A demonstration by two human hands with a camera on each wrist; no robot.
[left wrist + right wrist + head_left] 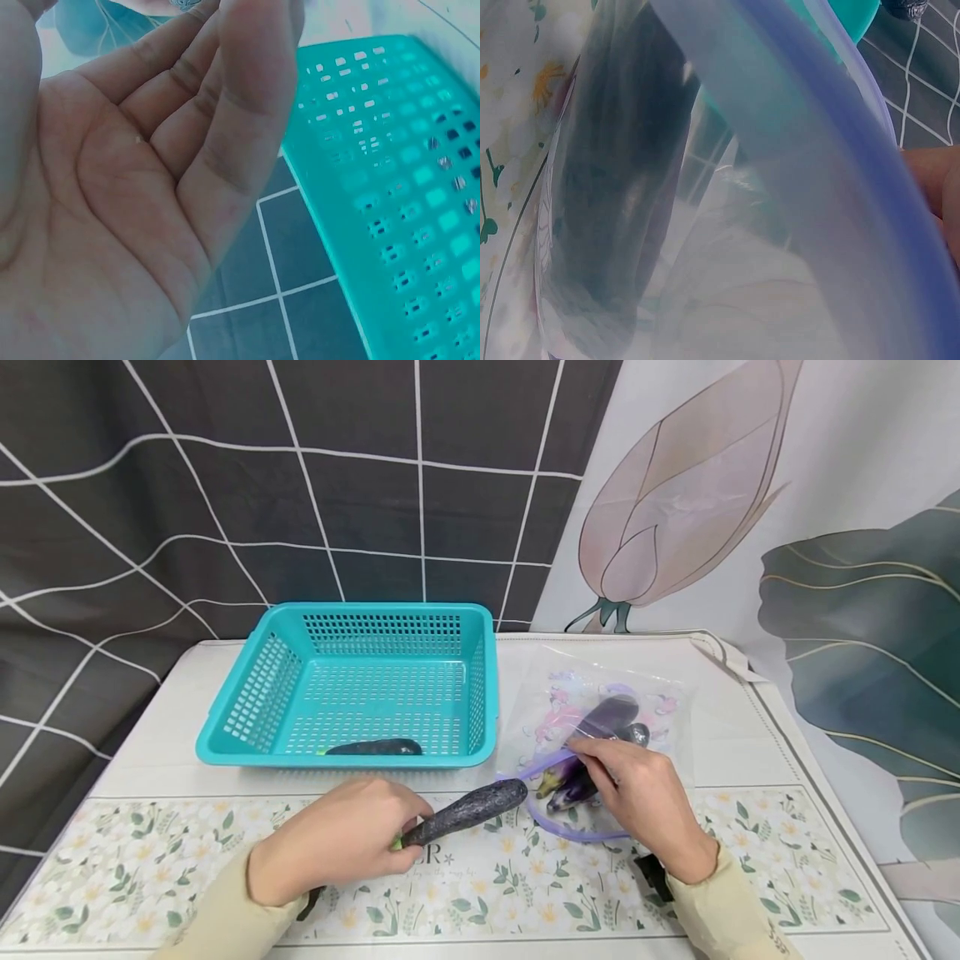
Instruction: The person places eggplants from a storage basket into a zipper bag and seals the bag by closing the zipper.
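My left hand (352, 831) grips the green-tipped end of a long, dark vegetable (468, 810) with a rough, shiny surface; its kind is unclear. The vegetable's far end points right, near the mouth of a clear zip bag (517, 727). My right hand (645, 793) pinches the bag's purple-edged rim, which stands open toward me. Inside the bag lie several purple eggplants (607, 718), partly hidden by the hand. In the right wrist view a dark eggplant (622, 180) shows through the plastic. The left wrist view shows the palm (120, 195), but not the held vegetable.
A turquoise perforated basket (480, 710) stands at the back, left of the bag. Another dark vegetable (375, 747) lies along its near side. A floral strip (135, 860) crosses the white-covered table; a dark gridded cloth (360, 502) hangs behind.
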